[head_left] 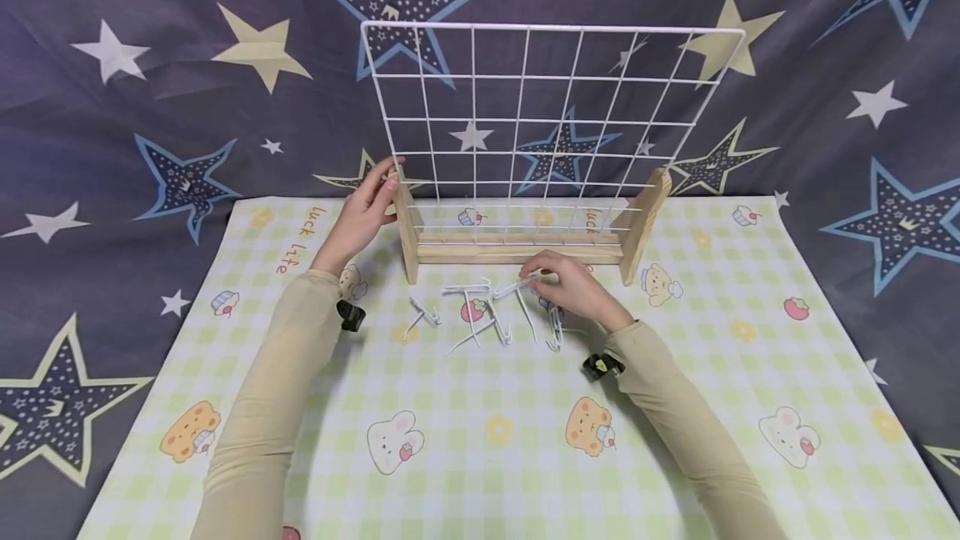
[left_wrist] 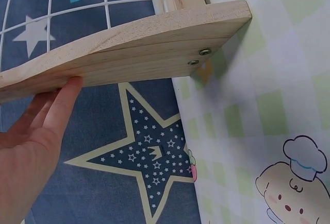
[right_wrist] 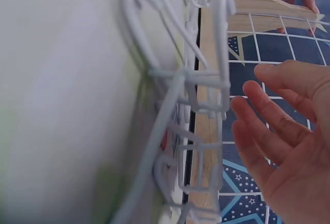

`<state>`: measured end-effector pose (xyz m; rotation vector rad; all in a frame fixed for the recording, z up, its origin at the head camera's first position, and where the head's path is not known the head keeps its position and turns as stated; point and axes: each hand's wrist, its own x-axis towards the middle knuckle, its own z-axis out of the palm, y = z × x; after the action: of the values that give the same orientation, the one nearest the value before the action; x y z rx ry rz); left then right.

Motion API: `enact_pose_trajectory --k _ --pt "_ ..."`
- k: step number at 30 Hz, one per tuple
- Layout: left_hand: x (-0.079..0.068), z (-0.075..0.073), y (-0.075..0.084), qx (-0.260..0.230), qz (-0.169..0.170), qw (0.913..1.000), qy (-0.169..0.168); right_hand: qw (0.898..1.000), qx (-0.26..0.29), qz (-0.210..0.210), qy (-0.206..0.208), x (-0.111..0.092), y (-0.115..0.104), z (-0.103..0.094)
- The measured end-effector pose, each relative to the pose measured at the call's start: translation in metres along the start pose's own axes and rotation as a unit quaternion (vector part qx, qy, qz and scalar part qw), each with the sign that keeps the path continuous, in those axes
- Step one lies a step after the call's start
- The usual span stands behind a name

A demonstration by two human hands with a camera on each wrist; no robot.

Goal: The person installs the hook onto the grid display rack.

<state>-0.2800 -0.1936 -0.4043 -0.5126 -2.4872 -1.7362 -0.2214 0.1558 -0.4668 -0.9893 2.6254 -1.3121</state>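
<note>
Two hands are in the head view, the left hand left of centre and the right hand just right of it, with two sleeves and two black wrist devices. One white wire grid fills the upper middle, six inner wires running between its two side edges, between two wooden side panels. At least five white hooks lie at the centre; they overlap, so the exact number cannot be told. The left wrist view shows two screws, right of centre. One tablecloth carries two printed rabbits and two orange bears across the lower half.
</note>
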Motion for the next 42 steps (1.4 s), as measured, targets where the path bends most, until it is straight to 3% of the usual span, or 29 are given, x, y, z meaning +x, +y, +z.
enact_pose_trajectory --k 6,14,23,34,42 --pt "-0.001 0.000 0.003 0.005 0.007 1.0000 0.002 0.999 0.038 0.018 -0.011 0.006 0.001 0.006" --pt "-0.009 0.001 0.030 -0.005 0.017 0.9998 -0.011 0.997 0.056 0.044 -0.021 0.010 0.006 0.013" --pt "0.002 0.000 0.000 0.008 0.022 0.9997 0.000 0.998 0.045 0.044 -0.014 0.013 0.010 0.017" --pt "0.000 0.001 -0.001 0.013 0.017 0.9998 0.003 0.996 0.079 0.034 0.019 0.008 0.012 0.016" --pt "0.000 0.002 -0.001 0.009 0.018 0.9998 0.003 0.994 0.074 0.068 0.052 0.007 0.010 0.012"
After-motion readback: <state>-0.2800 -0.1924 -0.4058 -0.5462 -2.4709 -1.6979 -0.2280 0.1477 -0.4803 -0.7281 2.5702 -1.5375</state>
